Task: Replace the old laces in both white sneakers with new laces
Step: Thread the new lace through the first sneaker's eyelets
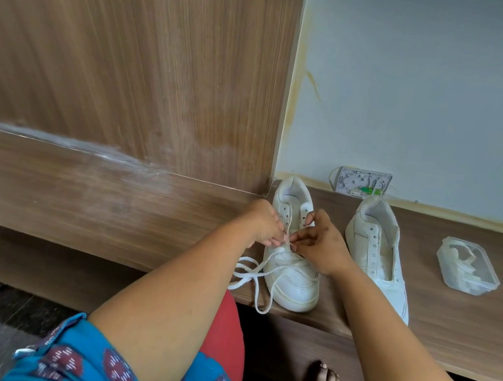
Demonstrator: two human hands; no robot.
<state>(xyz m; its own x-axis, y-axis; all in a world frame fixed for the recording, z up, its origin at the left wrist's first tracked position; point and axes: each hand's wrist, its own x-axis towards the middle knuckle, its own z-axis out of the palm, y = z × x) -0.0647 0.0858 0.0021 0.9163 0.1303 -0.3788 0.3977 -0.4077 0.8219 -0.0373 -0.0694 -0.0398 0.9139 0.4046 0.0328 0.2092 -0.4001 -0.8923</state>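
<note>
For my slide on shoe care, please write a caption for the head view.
Both hands thread a lace through the left sneaker; the right sneaker has none.

wooden shelf (467,336) with two white sneakers (293,262), a loose lace (249,275), and a clear lidded tub (467,266), perhaps of laces

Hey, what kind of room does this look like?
Probably a room in a home or lodging: a built-in wooden shelf with wood panelling behind it, a stained painted wall, and an exposed cable box low on it.
</note>
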